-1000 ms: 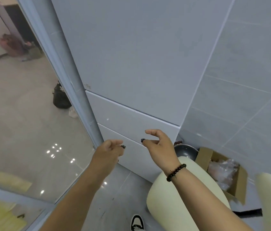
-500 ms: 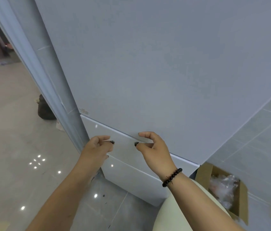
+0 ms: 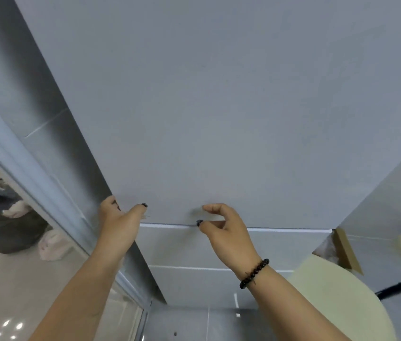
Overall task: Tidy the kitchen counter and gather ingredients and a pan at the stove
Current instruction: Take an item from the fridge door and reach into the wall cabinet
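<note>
refrigerator [image 3: 219, 107]: large grey door shut, two drawer fronts below, contents unseen. your left hand [image 3: 118, 222] curls round the door's left edge; your right hand [image 3: 224, 230] is loosely curled at its lower edge, holding nothing. cardboard box [image 3: 347, 249] at right holds clear plastic.

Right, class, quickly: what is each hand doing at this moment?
Left hand: grips the left edge of the large grey door.
Right hand: fingers curled at the door's bottom edge; whether it grips cannot be told.

Hands at the fridge door

Left hand [image 3: 118, 219] sitting at the upper door's [image 3: 219, 107] left edge; right hand [image 3: 224, 230] hanging beside it, above two drawers [image 3: 280, 247].
</note>
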`<state>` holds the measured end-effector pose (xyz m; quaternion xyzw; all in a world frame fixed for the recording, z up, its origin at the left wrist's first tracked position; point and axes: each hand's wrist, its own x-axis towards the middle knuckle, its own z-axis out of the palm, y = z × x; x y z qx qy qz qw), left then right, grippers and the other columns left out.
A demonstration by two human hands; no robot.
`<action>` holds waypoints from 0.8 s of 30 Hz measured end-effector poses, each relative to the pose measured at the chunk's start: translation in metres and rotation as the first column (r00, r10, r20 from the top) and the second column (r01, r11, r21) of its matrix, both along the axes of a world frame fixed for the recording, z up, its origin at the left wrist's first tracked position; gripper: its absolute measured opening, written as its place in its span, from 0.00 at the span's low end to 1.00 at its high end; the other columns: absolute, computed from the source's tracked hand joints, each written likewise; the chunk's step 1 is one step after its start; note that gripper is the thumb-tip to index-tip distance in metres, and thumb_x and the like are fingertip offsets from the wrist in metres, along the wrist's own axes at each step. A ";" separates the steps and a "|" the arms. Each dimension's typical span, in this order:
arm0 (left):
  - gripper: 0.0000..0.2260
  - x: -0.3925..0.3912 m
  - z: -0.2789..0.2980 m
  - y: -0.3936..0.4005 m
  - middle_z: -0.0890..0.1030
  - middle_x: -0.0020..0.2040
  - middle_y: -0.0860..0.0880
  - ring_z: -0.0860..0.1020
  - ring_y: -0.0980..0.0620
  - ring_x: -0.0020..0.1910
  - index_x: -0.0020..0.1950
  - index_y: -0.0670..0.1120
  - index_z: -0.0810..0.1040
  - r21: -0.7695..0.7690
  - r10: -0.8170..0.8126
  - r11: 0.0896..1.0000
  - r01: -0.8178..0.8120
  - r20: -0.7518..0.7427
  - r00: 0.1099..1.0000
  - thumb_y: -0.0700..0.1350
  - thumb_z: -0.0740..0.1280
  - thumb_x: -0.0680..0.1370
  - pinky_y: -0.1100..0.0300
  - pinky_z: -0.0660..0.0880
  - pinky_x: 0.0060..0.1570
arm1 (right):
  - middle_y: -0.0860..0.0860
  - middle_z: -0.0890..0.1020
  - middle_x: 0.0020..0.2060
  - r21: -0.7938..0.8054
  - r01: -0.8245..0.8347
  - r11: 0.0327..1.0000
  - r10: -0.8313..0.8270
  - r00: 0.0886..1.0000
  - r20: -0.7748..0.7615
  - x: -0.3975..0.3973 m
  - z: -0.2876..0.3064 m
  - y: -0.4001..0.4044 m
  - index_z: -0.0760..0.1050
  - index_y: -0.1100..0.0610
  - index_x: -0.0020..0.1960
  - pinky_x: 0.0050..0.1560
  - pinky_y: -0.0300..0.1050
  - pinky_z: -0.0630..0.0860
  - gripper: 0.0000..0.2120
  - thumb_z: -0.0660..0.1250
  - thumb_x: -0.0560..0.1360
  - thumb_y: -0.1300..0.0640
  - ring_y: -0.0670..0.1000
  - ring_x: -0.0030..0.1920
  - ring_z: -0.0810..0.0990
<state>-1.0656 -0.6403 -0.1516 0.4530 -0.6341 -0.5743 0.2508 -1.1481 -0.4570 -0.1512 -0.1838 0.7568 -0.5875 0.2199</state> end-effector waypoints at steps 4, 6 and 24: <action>0.28 -0.002 -0.006 -0.025 0.78 0.57 0.48 0.78 0.48 0.54 0.69 0.42 0.63 -0.057 -0.045 0.997 0.043 -0.023 0.999 0.39 0.71 0.73 0.51 0.74 0.59 | 0.45 0.73 0.60 -0.011 0.115 0.993 -0.115 0.993 0.010 0.025 0.003 -0.009 0.72 0.44 0.55 0.40 0.24 0.71 0.12 0.67 0.76 0.57 0.39 0.50 0.77; 0.25 -0.001 -0.007 -0.033 0.79 0.55 0.47 0.78 0.47 0.53 0.66 0.41 0.66 -0.076 -0.082 0.994 0.080 -0.019 0.996 0.41 0.71 0.72 0.52 0.74 0.55 | 0.46 0.74 0.59 -0.001 0.169 0.986 -0.169 0.985 0.013 0.035 0.002 -0.009 0.73 0.45 0.55 0.39 0.24 0.70 0.12 0.68 0.75 0.57 0.38 0.47 0.77; 0.21 0.011 -0.019 -0.053 0.81 0.55 0.48 0.79 0.47 0.52 0.63 0.45 0.73 -0.105 -0.251 0.965 0.241 -0.093 0.964 0.40 0.69 0.70 0.53 0.74 0.52 | 0.44 0.70 0.59 0.068 0.334 0.940 -0.333 0.943 -0.026 0.125 0.019 0.002 0.72 0.47 0.59 0.45 0.29 0.73 0.13 0.67 0.76 0.55 0.43 0.55 0.77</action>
